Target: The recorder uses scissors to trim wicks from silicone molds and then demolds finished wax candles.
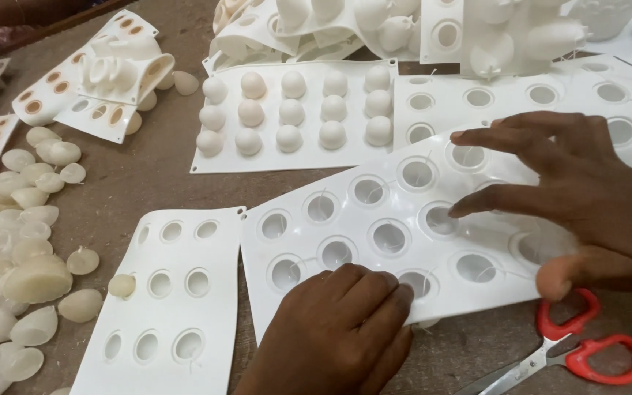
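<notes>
At the far left of the table (148, 183) lies a heap of pale wax half-shells (16, 256) — translucent, loose, some stacked on each other. Just right of them sits a small white mould sheet (166, 292) with 9 round cavities showing, and 1 shell (121, 284) rests at its left edge. Behind it, well apart, a mould (294, 110) lies dome-side up in 3 rows of 5 bumps, with more moulds piled beyond. The left hand (338, 329) presses down on the near edge of the large mould sheet (374, 234), fingers curled and flat on it, gripping nothing that I can see. That sheet lies tilted across the middle of the table, its cavities facing up with thin wicks threaded into them. The right hand (572, 197) is spread wide over the sheet's right part, its fingertips touching beside 2 of the cavities and its thumb tucked under the sheet's edge — holding the sheet, not a tool. It looks like wicks being seated or checked in the holes; any further handling calls for light fingertip work without tugging threads loose. Red-handled scissors (579, 355) lie untouched at the lower right.
</notes>
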